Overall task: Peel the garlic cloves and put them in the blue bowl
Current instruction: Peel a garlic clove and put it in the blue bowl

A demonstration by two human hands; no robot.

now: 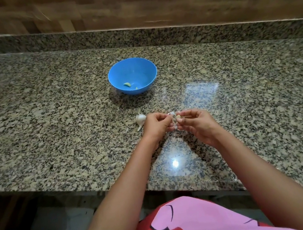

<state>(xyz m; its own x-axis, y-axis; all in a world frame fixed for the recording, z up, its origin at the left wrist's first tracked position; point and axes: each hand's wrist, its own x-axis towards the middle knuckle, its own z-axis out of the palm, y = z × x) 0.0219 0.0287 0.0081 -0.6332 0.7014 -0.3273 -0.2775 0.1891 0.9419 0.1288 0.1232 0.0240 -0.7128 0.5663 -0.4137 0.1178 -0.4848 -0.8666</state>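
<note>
Two hands meet over the middle of a speckled granite counter (pixel 46 112), close enough that their fingertips nearly touch. The left hand (pixel 155 127) and the right hand (pixel 196 124) both have their fingers curled inward, and between them they pinch a single garlic clove (pixel 177 118), which shows as a small pale yellowish piece with a scrap of white papery skin (pixel 171 114) standing up just above it. The clove is held slightly above the counter rather than lying on it, though the fingers hide most of it and the fine detail there is blurred.

Just beside the left hand, on its outer side, the garlic bulb (pixel 140 119) lies on the counter, white, with its stem pointing toward the person. It looks to be touching or almost touching the knuckles; which one cannot be told.

Farther back on the counter, well apart from the hands, stands the blue bowl (pixel 117 74), upright. Inside it, on the near part of the floor, lies one peeled clove (pixel 127 84), curved and pale green-yellow, and near it a much smaller pale bit (pixel 136 88), partly hidden by the front wall of the bowl.

Both forearms reach in from the bottom of the view, bare, and below them a pink and red garment (pixel 195 228) shows at the person's front. Behind the counter runs a low granite upstand, and above that a wooden wall (pixel 127 0). A bright reflection of a lamp sits on the polished stone between the forearms.
</note>
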